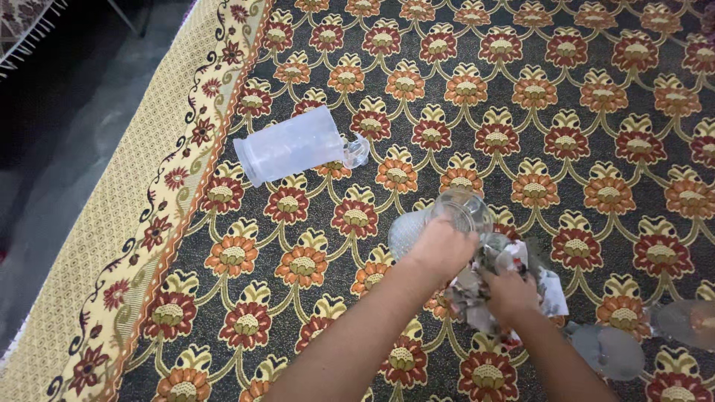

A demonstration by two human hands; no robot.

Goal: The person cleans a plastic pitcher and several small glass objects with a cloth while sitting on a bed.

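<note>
Left hand [441, 249] grasping glass jar [439, 219], right hand [510, 292] – crumpled cloth [521, 279]

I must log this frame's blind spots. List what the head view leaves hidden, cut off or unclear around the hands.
- Left hand covers part of the glass jug; its handle is unseen.
- Right hand is sunk in the crumpled cloth; its fingertips are hidden.
- Clear lid is blurred near the bottom edge.
- Clear object is cut off by the right edge.
- Lying plastic pitcher: whether it holds anything is unclear.
</note>
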